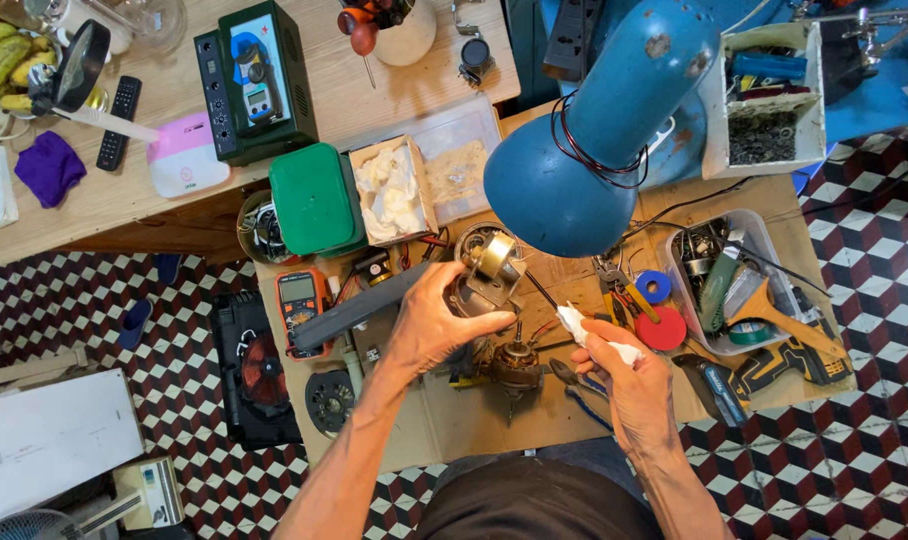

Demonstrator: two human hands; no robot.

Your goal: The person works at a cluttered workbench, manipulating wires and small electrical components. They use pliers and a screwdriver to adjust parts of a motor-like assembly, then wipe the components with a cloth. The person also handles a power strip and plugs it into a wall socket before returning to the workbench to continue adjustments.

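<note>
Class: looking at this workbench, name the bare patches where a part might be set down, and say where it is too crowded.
Bare cardboard lies along the near edge, between the left hand and the right hand, below the small motor. Another strip lies under the blue lamp, beside the red disc. It is crowded around the multimeter, the green box and the clear tray.

On the worktop [444,430] a multimeter [301,300] lies left of the motor [514,368]; a tape roll [654,287] lies right of it, a tool tray [774,240] farther right, the lamp [599,135] above.
</note>
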